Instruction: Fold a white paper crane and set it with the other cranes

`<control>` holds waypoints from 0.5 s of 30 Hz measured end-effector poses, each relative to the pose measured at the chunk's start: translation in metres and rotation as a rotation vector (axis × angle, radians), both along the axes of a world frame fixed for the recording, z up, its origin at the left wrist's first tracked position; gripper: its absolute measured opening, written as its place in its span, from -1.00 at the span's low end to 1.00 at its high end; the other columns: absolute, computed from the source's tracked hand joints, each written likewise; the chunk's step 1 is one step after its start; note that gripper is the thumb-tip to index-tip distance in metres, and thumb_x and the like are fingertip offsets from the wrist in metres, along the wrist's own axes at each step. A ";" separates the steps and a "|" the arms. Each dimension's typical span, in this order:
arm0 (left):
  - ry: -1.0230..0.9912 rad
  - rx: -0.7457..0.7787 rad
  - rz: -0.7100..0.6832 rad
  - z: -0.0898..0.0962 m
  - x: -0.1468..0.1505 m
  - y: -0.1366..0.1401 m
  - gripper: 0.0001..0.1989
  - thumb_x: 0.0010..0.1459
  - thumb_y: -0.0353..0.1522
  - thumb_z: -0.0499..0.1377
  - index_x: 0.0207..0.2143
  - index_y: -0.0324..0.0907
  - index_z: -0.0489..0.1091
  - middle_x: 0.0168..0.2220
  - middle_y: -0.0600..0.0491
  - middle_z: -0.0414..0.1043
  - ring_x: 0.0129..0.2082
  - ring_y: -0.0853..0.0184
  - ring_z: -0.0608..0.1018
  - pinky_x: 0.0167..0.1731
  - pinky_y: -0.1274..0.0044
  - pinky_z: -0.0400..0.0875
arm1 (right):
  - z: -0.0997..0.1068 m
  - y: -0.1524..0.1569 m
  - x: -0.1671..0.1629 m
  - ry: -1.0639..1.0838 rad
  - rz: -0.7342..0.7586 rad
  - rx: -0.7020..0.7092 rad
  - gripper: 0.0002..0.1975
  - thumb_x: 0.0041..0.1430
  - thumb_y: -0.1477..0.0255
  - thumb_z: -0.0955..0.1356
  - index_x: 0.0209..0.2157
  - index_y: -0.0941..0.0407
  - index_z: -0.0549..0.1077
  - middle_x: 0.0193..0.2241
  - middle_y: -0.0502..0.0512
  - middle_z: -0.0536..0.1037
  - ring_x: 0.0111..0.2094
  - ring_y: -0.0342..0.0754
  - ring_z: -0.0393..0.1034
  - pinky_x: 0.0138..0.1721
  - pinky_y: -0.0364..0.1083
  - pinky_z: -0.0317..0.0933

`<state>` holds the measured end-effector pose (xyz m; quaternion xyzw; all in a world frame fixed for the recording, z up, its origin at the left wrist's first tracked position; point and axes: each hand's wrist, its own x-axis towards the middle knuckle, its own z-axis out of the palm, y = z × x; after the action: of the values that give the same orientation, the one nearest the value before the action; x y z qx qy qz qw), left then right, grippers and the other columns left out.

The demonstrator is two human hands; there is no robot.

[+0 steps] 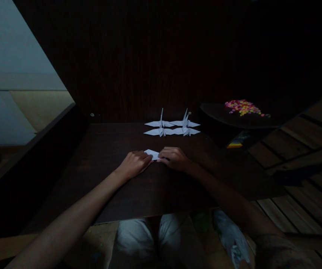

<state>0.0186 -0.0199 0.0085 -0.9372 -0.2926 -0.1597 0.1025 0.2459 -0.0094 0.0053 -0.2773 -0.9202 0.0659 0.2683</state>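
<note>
A small folded piece of white paper lies on the dark desk top, held between my two hands. My left hand is closed on its left side, thumb and fingers pressed to the paper. On the other side, my right hand pinches the paper's right end. Parts of the paper are hidden under the fingers. Just beyond stand several white paper cranes, set close together in two rows with wings spread and touching or overlapping.
The desk has a raised dark side panel on the left and a tall back panel. At right, a rounded shelf bears a heap of small colourful pieces. A plastic bag sits below, beside my legs.
</note>
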 end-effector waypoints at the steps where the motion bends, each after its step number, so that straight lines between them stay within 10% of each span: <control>1: 0.001 0.003 -0.001 0.000 0.000 0.000 -0.73 0.32 -0.32 -0.04 -0.20 -0.21 0.43 -0.40 -0.02 0.49 -0.40 0.29 0.51 -0.41 0.52 0.30 | -0.001 0.000 0.000 0.009 0.008 0.013 -0.81 0.23 0.39 0.31 -0.40 0.17 0.48 -0.42 0.11 0.56 -0.37 -0.08 0.41 -0.29 -0.12 0.26; 15: 0.000 0.041 0.001 0.002 0.002 -0.001 -0.72 0.32 -0.27 -0.02 -0.18 -0.21 0.43 -0.33 -0.02 0.47 -0.32 0.29 0.49 -0.38 0.52 0.32 | -0.003 0.003 0.003 0.037 0.012 -0.024 -0.92 0.14 0.44 0.40 -0.40 0.16 0.51 -0.40 0.08 0.58 -0.36 -0.09 0.44 -0.28 -0.13 0.29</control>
<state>0.0205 -0.0208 0.0101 -0.9348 -0.2898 -0.1654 0.1218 0.2485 -0.0060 0.0024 -0.2736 -0.9159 0.0838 0.2814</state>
